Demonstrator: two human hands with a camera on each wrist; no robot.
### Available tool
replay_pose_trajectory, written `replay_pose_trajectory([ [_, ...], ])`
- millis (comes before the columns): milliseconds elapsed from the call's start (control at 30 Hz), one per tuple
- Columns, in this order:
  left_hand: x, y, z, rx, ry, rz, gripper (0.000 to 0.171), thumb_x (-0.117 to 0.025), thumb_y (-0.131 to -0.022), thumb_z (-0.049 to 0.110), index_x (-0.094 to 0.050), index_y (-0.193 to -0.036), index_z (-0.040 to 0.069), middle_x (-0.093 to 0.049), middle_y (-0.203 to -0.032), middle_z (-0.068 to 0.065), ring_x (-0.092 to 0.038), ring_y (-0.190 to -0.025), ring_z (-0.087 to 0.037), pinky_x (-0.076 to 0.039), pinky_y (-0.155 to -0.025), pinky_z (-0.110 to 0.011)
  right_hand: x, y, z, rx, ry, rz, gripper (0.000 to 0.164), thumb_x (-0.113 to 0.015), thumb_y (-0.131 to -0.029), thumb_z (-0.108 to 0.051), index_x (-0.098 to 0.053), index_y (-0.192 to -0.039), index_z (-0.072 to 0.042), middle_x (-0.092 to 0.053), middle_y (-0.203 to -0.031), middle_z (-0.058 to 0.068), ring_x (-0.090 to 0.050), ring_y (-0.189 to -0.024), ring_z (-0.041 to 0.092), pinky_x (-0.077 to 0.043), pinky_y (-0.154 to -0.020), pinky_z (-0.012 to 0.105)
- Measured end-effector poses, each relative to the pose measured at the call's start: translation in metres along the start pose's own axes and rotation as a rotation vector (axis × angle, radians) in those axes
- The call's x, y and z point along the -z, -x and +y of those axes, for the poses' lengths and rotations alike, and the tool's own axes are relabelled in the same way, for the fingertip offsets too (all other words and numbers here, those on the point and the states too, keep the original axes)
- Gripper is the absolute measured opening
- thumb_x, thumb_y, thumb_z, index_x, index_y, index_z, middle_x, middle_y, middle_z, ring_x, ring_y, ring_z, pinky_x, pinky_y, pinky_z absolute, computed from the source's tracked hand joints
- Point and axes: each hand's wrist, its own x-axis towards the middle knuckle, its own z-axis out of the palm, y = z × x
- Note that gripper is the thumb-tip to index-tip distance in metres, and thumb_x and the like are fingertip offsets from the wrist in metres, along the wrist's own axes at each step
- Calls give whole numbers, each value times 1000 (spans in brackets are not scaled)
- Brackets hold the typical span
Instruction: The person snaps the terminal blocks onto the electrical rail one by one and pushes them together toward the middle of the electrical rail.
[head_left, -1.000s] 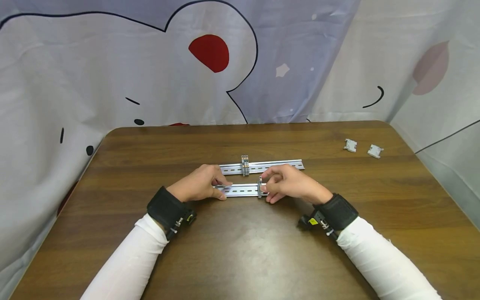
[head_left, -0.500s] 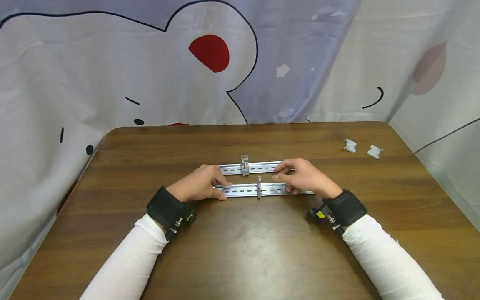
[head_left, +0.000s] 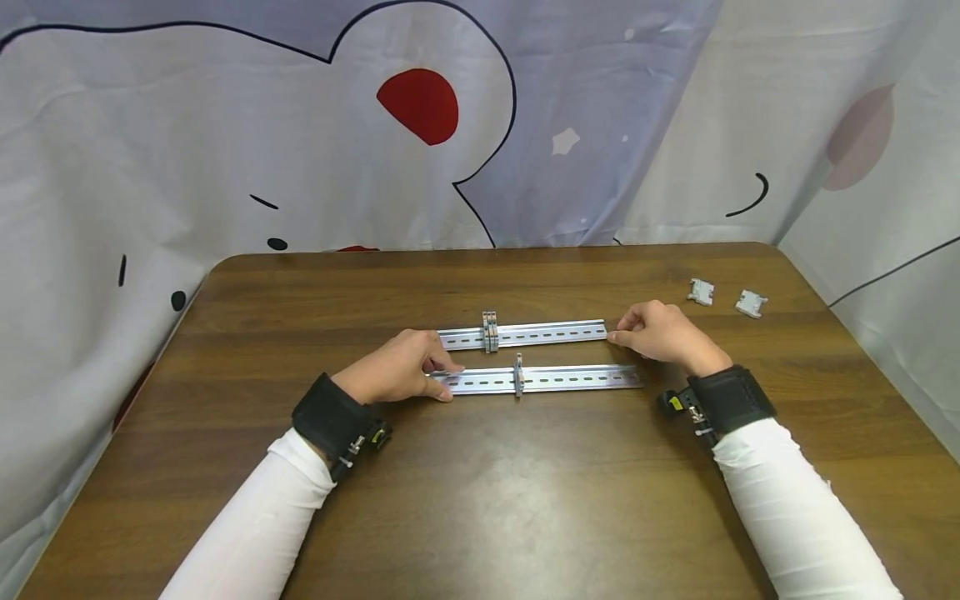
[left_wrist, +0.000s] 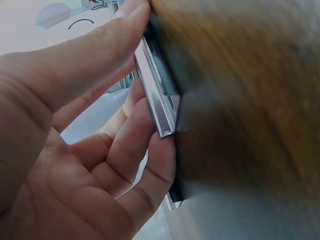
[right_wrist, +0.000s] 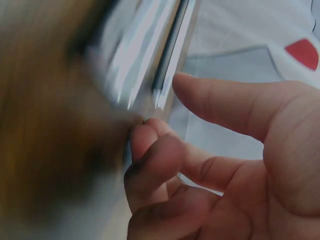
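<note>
A slotted metal DIN rail lies nearest the person. My left hand grips its left end, thumb on the near edge and fingers over the far one; the left wrist view shows that rail end between them. One thin grey terminal block stands across this rail, left of its middle. Behind lies a second DIN rail bearing several terminal blocks side by side. Just off the right ends of both rails hovers my right hand, loosely curled with nothing between thumb and fingers.
Two loose light-grey terminal blocks, a left one and a right one, lie flat near the back right corner of the wooden table. A printed curtain hangs behind the table.
My right hand has let go of the terminal block on the front rail and moved right, past the rail ends. That block stays upright on the rail. My left hand has kept still.
</note>
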Motion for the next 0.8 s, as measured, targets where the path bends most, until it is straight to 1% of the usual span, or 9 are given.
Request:
replay_pose_trajectory([
  [133, 0, 0, 0, 2, 8, -1, 36, -86, -74, 19, -79, -107, 10, -71, -95, -11, -64, -87, -23, -51, -72, -28, 12, 1, 18, -68, 43, 12, 44, -60, -94, -35, -66, -113, 5, -68, -113, 27, -64, -99, 40, -51, -79, 48],
  [233, -1, -1, -1, 4, 13, -3, 35, -86, -74, 19, -79, -107, 10, -71, -95, -11, -64, -87, -23, -51, -72, -28, 22, 3, 33, -131, 70, 6, 52, -59, -94, -37, -63, -121, 8, -63, -121, 33, -61, -106, 47, -50, -84, 55],
  [333, -1, -1, -1, 6, 14, -4, 35, -86, -74, 19, -79, -107, 10, -71, -96, -10, -64, -87, -23, -51, -72, -27, 29, 5, 48, -206, 98, -1, 58, -58, -95, -38, -59, -125, 13, -60, -121, 38, -68, -89, 42, -54, -72, 48],
  [400, 0, 0, -1, 5, 14, -4, 35, -86, -74, 19, -79, -107, 10, -71, -96, -10, -64, -87, -23, -51, -72, -27, 32, 4, 58, -249, 99, -6, 66, -57, -95, -37, -51, -130, 18, -54, -123, 44, -71, -71, 33, -55, -62, 40],
  [467, 0, 0, -1, 3, 16, -3, 35, -86, -74, 19, -79, -107, 10, -71, -96, -10, -64, -87, -23, -51, -72, -27, 34, 3, 67, -283, 66, -19, 76, -56, -96, -37, -35, -140, 21, -45, -127, 50, -69, -57, 23, -55, -53, 34],
  [500, 0, 0, -1, 3, 15, -3, 35, -86, -74, 19, -79, -107, 10, -71, -95, -10, -64, -87, -23, -51, -72, -27, 35, 2, 70, -293, 45, -21, 81, -56, -96, -37, -25, -144, 21, -40, -130, 53, -69, -54, 21, -55, -51, 32],
  [567, 1, 1, -1, 2, 14, -3, 35, -86, -74, 19, -79, -107, 9, -71, -95, -11, -64, -87, -24, -51, -72, -28, 35, -1, 76, -296, 9, -27, 91, -56, -96, -36, -6, -150, 17, -29, -135, 55, -69, -55, 21, -57, -51, 32],
  [633, 1, 1, -1, 4, 14, -5, 35, -86, -74, 19, -79, -107, 10, -71, -95, -11, -64, -87, -24, -51, -72, -28, 34, -3, 80, -290, -11, -33, 95, -56, -96, -36, 4, -152, 12, -24, -138, 55, -69, -60, 24, -57, -52, 32],
  [800, 1, 1, 0, 17, 27, -12, 35, -85, -75, 19, -78, -108, 10, -71, -96, -11, -64, -88, -24, -51, -72, -28, 36, -3, 82, -277, 19, -66, 86, -53, -97, -38, -9, -154, 8, -21, -144, 50, -68, -67, 26, -57, -53, 29],
])
